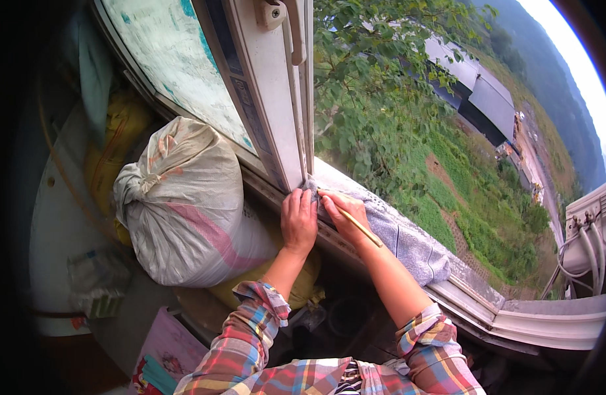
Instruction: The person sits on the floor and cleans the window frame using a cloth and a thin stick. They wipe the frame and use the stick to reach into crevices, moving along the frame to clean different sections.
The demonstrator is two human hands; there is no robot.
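My right hand [346, 213] grips a thin yellowish stick [360, 227], its far end at the cloth near the foot of the window sash [270, 94]. Beside it, my left hand [300, 222] presses a bunched end of the grey cloth [406, 242] into the corner where the sash meets the track. The rest of that cloth lies spread along the window sill, partly under my right forearm. The stick's tip is hidden among fingers and fabric. White sliding-window track [473, 300] runs on to the lower right.
A tied woven sack [184, 207] stands left of my left arm, with yellow sacks [117, 148] around it. The window handle [297, 34] juts out above. Outside the opening are foliage [377, 113] and an outdoor unit [591, 222] with pipes.
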